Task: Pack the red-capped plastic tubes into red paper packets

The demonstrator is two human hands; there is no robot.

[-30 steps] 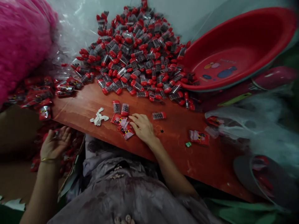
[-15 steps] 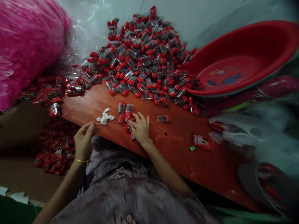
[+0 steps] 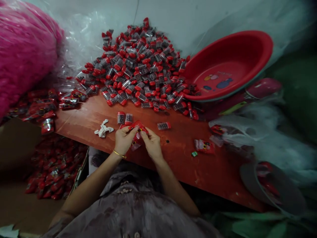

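Both hands are closed on a small red printed packet (image 3: 139, 125) over the table's front edge. My left hand (image 3: 123, 140), with a yellow bangle at its wrist, pinches the left side. My right hand (image 3: 153, 144) pinches the right side. Another printed packet (image 3: 135, 145) shows below the fingers, partly hidden. Just behind the hands stand two small clear containers with red caps (image 3: 124, 118). A similar container (image 3: 163, 125) lies to the right. Left of my left hand is a crumpled bunch of white rubbery pieces (image 3: 103, 129).
A large heap of red-capped containers (image 3: 141, 76) covers the table's back, beside a tilted red basin (image 3: 262, 43). Filled packets (image 3: 39, 105) lie at left, with more in a cardboard box (image 3: 52, 172) below. A pink-filled bag (image 3: 27, 49) stands behind. One packet (image 3: 204, 146) lies right.
My left hand has come right from the table edge to meet my right hand. The red packet is now raised between both hands. The view has shifted slightly right.
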